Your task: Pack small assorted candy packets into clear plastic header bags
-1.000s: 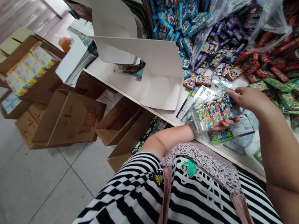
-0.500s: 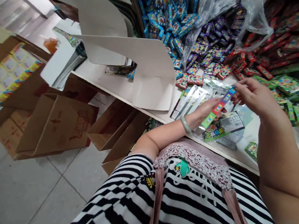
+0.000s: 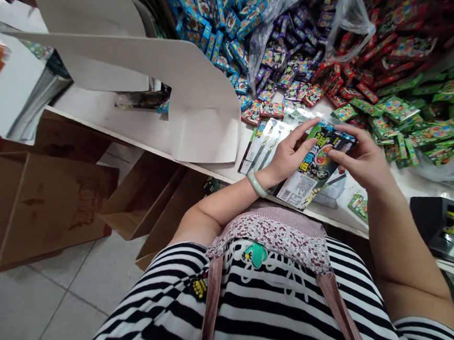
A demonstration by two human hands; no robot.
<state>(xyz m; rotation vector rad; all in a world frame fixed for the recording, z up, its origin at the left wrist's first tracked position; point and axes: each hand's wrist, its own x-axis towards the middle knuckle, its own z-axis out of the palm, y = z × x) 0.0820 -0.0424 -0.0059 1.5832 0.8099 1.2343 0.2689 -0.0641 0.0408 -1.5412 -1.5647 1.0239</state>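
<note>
We are gripping a printed pack [image 3: 316,169] with both hands above the table [image 3: 129,122]. Our left hand [image 3: 288,154] is closing on its left edge, our right hand [image 3: 362,159] on its right.

I see my left hand [image 3: 289,157] near the middle, palm down, fingers stretched far and right, wrist bent. My right hand [image 3: 362,159] sits just right of it, fingers curled leftward in a pinch. Both forearms angle in from the near side.
</note>
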